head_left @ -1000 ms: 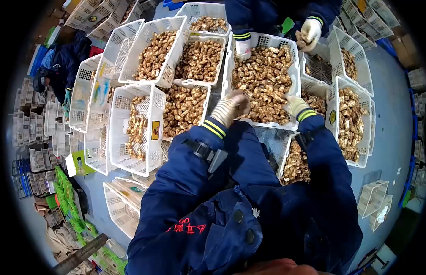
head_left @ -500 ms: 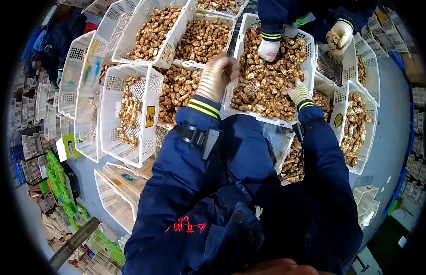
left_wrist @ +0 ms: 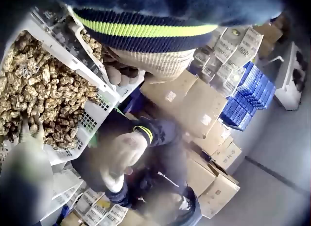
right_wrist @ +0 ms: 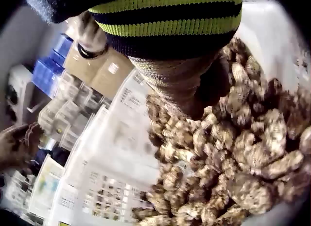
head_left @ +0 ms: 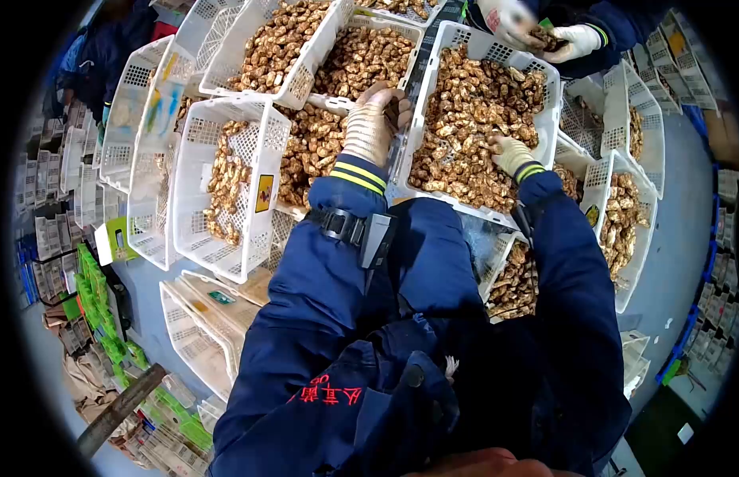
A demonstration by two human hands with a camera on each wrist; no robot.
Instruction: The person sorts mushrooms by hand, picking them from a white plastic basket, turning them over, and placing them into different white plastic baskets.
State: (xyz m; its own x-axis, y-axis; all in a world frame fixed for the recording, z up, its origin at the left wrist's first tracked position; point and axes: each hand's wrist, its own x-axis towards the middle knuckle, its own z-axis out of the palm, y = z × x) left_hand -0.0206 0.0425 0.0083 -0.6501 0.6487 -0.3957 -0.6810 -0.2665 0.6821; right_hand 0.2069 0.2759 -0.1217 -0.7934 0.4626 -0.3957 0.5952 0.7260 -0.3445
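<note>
Brown-and-cream mushrooms (head_left: 473, 119) fill a white perforated crate (head_left: 551, 111) in front of me. My right hand (head_left: 512, 157), in a knitted glove, reaches into its right side. In the left wrist view, the fingers (left_wrist: 39, 131) of that hand extend into the pile and touch mushrooms. My left hand (head_left: 369, 131), also gloved, hovers at the gap left of this crate, close to the corner of a neighbouring mushroom crate (head_left: 330, 102). Its fingers (left_wrist: 114, 75) are bent and partly hidden; I cannot tell whether a mushroom is in them.
Opposite me, another person's gloved hands (head_left: 576, 41) hold dark mushrooms (head_left: 548, 38) beyond the main crate. A tilted crate (head_left: 199, 199) with a few mushrooms stands at left, and more filled crates (head_left: 624, 222) at right. Cardboard boxes (left_wrist: 199, 104) are stacked in the background.
My left hand has moved left from the main crate's edge to the neighbouring crate's corner. My right hand stays among the mushrooms. The other person's hand has lifted out of the crate to the other one.
</note>
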